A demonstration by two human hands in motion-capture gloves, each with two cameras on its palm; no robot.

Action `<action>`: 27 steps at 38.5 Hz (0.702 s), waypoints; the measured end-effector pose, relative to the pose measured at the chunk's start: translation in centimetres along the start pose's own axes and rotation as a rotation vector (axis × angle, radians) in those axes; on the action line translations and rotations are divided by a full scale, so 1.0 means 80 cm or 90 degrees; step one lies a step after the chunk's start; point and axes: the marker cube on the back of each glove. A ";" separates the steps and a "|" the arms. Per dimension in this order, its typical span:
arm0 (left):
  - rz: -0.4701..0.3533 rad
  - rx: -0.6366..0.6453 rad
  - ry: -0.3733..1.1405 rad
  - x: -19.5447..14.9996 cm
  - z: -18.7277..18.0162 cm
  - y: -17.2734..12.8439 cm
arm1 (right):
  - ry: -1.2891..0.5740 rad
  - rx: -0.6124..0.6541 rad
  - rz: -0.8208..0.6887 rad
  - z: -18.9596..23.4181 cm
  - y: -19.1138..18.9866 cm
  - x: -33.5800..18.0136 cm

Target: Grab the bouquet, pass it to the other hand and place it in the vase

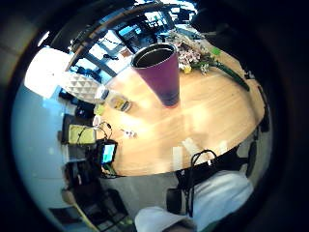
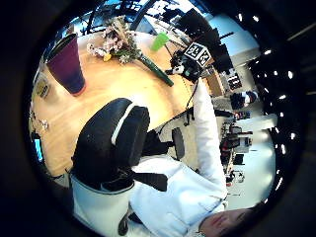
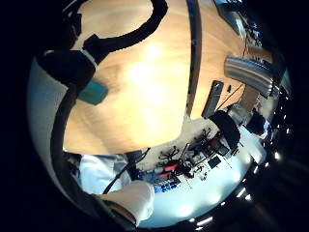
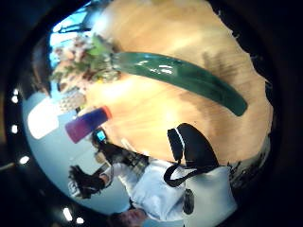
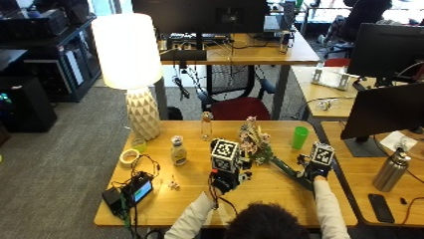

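Green-wrapped stems are what I aim for: the bouquet [image 5: 265, 152] lies flat on the wooden counter [image 5: 179, 199], long axis diagonal, blooms beside the vase [image 1: 159, 72] in front of my left hand [image 5: 225, 180] and stem end running out to my right hand [image 5: 317, 172], so the right is nearer the graspable end. Blooms look pale pink and cream with a yellow one. Right hand hovers just over the stems, grasping nothing that I see; left fingers: cannot tell.
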 end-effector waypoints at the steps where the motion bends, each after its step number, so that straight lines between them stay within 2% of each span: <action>1: -0.001 -0.004 0.001 0.000 0.000 0.001 | 0.002 -0.013 -0.010 0.008 -0.003 -0.001; 4: -0.004 -0.012 0.008 0.002 -0.003 0.006 | 0.017 -0.013 -0.023 0.024 -0.013 -0.002; 11: -0.002 -0.002 0.018 -0.003 0.004 0.001 | 0.089 0.111 0.036 0.046 -0.041 -0.002; 17: -0.010 -0.017 0.020 -0.004 0.005 0.003 | 0.115 0.101 0.041 0.053 -0.036 -0.009; 23: -0.016 -0.036 0.027 -0.013 0.014 -0.002 | 0.058 0.123 0.028 0.056 -0.042 -0.013; 27: -0.024 -0.059 0.053 -0.020 0.019 -0.011 | 0.026 0.220 0.007 0.050 -0.053 -0.012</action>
